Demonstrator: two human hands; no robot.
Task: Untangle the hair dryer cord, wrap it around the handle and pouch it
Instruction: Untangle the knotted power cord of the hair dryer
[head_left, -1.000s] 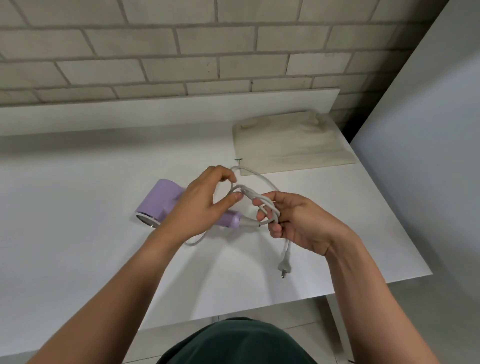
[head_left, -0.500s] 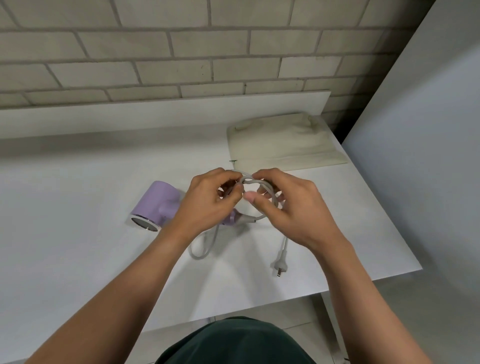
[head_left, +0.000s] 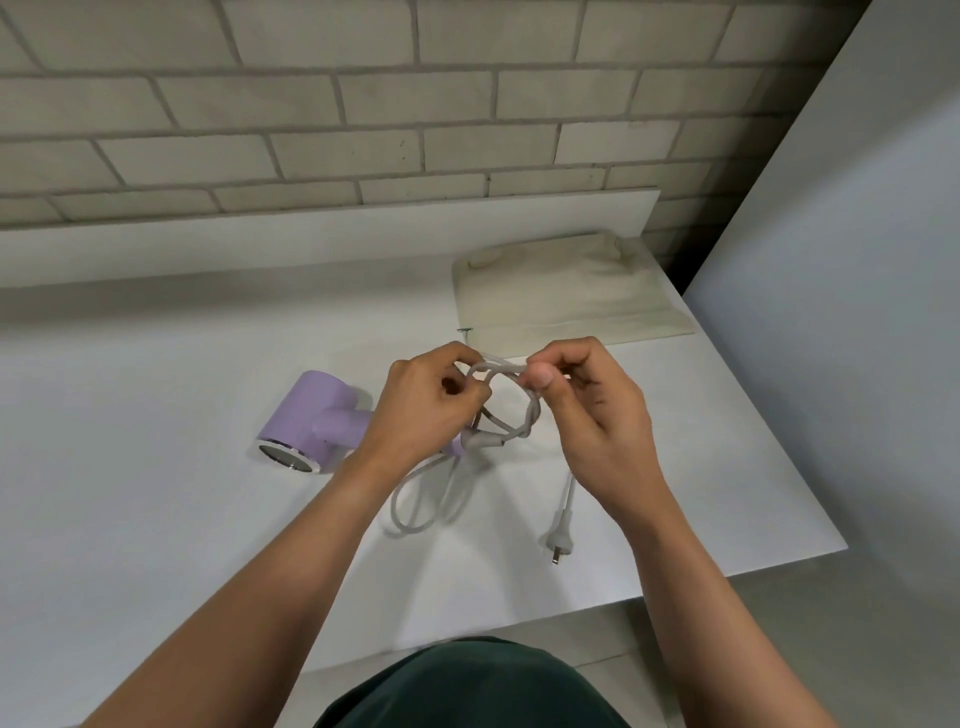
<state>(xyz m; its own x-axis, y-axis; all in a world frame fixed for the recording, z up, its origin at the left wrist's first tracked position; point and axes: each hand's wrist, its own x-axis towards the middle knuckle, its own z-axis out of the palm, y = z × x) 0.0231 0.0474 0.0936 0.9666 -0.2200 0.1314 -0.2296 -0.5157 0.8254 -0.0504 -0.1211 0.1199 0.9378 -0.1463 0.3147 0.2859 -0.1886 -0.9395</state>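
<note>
A lilac hair dryer (head_left: 317, 415) lies on its side on the white table (head_left: 156, 519), its handle partly hidden behind my left hand. Its grey cord (head_left: 524, 423) forms a tangle of loops above the table. My left hand (head_left: 426, 410) pinches the left side of a loop, and my right hand (head_left: 592, 410) pinches the right side of the same loop between thumb and fingers. A slack loop of cord (head_left: 415, 514) lies on the table below my left wrist. The plug (head_left: 560, 535) rests on the table under my right wrist. A beige cloth pouch (head_left: 561, 296) lies flat at the back right.
A brick wall runs behind a low white ledge (head_left: 311, 234) at the table's back. A grey panel (head_left: 857, 312) stands along the right side. The table's front edge and right corner lie close to the plug.
My right hand turned over and rose from under the cord to pinch the loop's top. Both hands came together, then drew slightly apart, opening the loop. The plug settled onto the table.
</note>
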